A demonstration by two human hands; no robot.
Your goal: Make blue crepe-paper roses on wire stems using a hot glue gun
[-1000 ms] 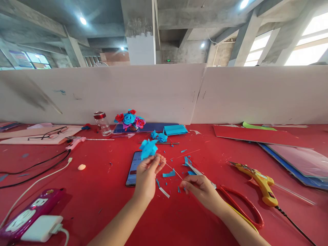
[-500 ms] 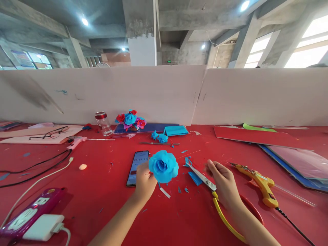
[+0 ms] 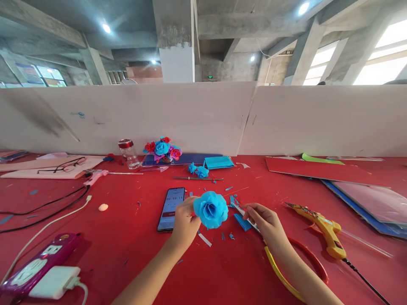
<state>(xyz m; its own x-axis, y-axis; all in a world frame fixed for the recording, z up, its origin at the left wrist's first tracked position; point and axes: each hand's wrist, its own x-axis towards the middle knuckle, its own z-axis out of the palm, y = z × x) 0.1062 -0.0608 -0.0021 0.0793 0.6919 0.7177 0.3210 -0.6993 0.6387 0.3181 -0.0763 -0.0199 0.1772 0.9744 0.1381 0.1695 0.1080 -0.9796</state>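
Observation:
A blue paper rose (image 3: 211, 210) faces up toward me at the middle of the table, with my left hand (image 3: 185, 218) closed around it from beneath; its stem is hidden. To its right, my right hand (image 3: 266, 222) is held with thumb and fingertips pinched together. Whatever may be between those fingertips is too small to make out. Under that hand lie scissors (image 3: 273, 262) with one yellow and one red handle, their blades partly covered. A folded blue paper piece (image 3: 242, 221) and small blue scraps (image 3: 232, 236) rest beside the blades.
A phone (image 3: 171, 208) showing a timer lies left of the rose. At the right is a yellow glue gun (image 3: 324, 231). Smaller blue flowers (image 3: 201, 171), a bouquet (image 3: 162, 149) and a jar (image 3: 129, 153) stand farther back. A purple power strip (image 3: 40, 264) sits at front left.
My left hand has moved the rose slightly right and down. My right hand has shifted left over the scissor blades, its fingers now pointing toward the rose.

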